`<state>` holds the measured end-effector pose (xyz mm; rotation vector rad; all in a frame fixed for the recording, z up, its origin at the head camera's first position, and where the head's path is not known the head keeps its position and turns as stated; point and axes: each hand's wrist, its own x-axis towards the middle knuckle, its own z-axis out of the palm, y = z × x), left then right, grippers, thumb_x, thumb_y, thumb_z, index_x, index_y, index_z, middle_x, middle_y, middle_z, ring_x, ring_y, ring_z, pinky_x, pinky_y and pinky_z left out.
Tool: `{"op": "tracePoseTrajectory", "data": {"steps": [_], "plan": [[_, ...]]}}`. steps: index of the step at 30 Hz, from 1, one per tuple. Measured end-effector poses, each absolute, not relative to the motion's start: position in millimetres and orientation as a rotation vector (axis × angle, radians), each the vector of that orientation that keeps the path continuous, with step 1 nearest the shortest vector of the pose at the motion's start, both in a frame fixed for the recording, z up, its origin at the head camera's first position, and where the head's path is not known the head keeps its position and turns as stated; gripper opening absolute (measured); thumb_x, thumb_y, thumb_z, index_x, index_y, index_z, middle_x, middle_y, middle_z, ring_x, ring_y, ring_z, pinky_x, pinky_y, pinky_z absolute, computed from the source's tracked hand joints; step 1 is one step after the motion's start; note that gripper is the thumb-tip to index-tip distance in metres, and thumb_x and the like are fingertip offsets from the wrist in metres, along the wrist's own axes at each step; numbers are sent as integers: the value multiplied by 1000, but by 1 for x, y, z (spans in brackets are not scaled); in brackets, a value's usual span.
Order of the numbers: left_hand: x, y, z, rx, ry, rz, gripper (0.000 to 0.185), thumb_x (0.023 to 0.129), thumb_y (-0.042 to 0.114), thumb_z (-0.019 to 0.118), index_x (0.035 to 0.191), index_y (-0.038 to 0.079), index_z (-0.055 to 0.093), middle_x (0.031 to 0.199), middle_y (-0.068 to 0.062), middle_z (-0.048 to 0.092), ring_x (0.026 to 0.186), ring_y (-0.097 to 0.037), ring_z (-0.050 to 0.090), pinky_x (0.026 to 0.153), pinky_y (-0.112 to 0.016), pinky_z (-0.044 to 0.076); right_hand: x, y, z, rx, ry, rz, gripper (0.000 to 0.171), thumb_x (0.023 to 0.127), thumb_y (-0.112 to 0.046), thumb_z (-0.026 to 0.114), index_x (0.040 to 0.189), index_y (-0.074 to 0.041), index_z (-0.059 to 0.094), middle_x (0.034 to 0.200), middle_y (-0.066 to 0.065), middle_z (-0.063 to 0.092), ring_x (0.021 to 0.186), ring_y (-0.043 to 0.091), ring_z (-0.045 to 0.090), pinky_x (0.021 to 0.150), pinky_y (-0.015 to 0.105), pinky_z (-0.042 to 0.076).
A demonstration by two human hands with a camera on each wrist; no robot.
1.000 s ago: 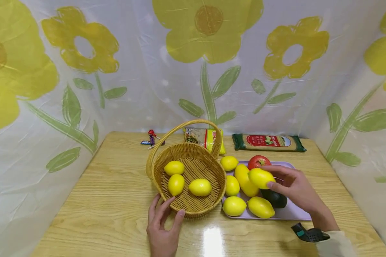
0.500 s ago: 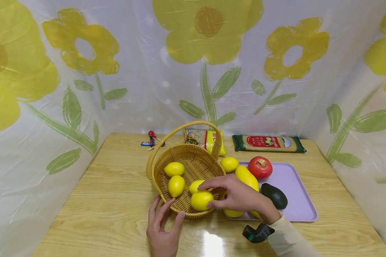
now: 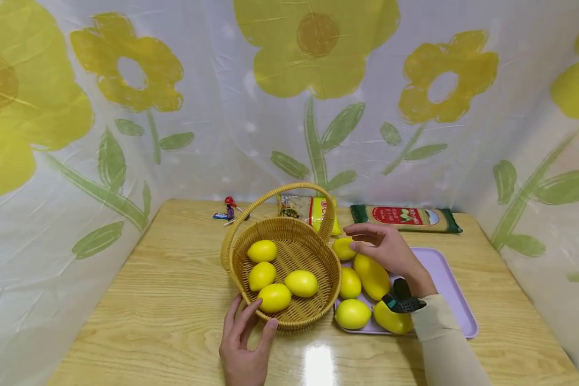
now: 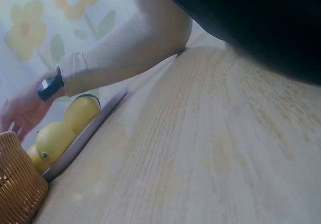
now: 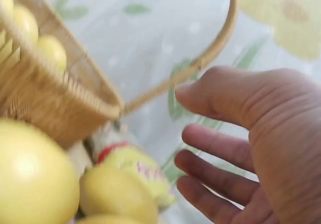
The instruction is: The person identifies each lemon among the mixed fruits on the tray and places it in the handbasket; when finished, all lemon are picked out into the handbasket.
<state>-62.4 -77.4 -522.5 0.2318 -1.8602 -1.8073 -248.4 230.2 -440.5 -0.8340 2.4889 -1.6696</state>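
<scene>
A woven basket (image 3: 300,316) with an arched handle holds several yellow lemons (image 3: 302,283). My left hand (image 3: 245,348) rests its spread fingers against the basket's near left rim. To the right, a lilac tray (image 3: 463,305) carries more lemons (image 3: 353,313) and a yellow mango (image 3: 371,276). Over the tray's far left corner reaches my right hand (image 3: 388,249), thumb and fingers apart beside the farthest lemon (image 3: 343,249). In the right wrist view nothing lies between those fingers (image 5: 215,184). The hand and forearm hide the tomato and most of the avocado.
Behind the basket lies a yellow and clear food packet (image 3: 313,212). A long green-ended noodle pack (image 3: 405,217) lies along the table's back edge, with small wrapped sweets (image 3: 229,209) at the back left. A flowered cloth (image 3: 212,107) hangs around the wooden table (image 3: 149,300).
My right hand carried a lemon from the tray into the basket and let it go near the front rim, then moved back right and up over the tray. My left hand stayed put.
</scene>
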Motion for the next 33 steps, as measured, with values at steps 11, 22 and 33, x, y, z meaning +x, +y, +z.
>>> {"op": "tracePoseTrajectory", "data": {"steps": [11, 22, 33], "plan": [[-62, -78, -519, 265, -1890, -1828, 41, 92, 0, 87, 132, 6, 78, 164, -9, 46, 144, -7, 54, 113, -17, 54, -265, 220, -457, -812, 2796, -1036, 47, 99, -11, 81, 144, -10, 71, 144, 14, 71, 132, 39, 67, 109, 59, 62], [-61, -77, -519, 251, -1910, -1809, 42, 92, 0, 87, 131, 11, 79, 164, -10, 47, 144, -18, 57, 112, -17, 55, -258, 226, -450, -658, 2828, -1150, 48, 102, -13, 80, 148, -7, 67, 146, 17, 69, 125, 38, 71, 105, 54, 65], [-62, -79, -520, 235, -1931, -1777, 41, 92, 1, 87, 132, 9, 78, 164, -12, 47, 144, -18, 57, 113, -19, 55, -229, 239, -401, -924, 2479, -1424, 41, 100, -9, 81, 140, -11, 70, 136, 9, 73, 119, 27, 72, 104, 29, 64]]}}
